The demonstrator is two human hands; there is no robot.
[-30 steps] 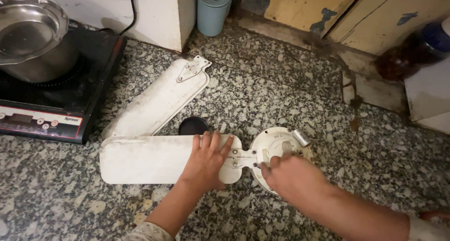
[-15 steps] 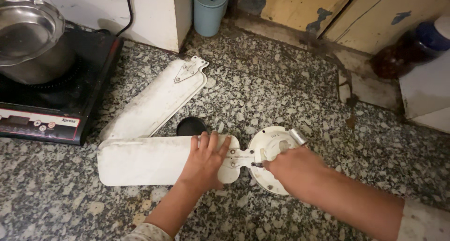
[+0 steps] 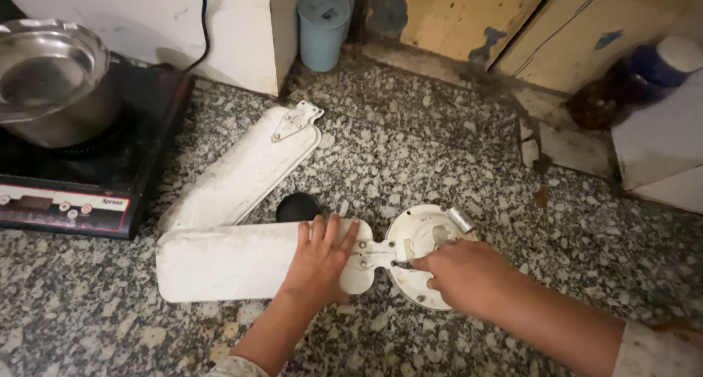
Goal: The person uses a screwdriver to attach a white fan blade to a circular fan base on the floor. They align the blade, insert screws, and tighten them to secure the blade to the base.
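The left hand (image 3: 320, 263) lies flat and open on the fan blade (image 3: 227, 261), as before. The right hand (image 3: 455, 274), fingers pinched at the screw (image 3: 396, 264) joining blade bracket to round hub (image 3: 423, 239), has shifted slightly lower. The whole assembly has barely moved. A second blade (image 3: 245, 170) lies beyond the left hand.

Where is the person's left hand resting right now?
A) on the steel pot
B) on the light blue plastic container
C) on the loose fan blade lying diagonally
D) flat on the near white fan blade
D: the left hand lies palm-down on the near white fan blade, beside its bracket at the round white fan hub, where the right hand works.
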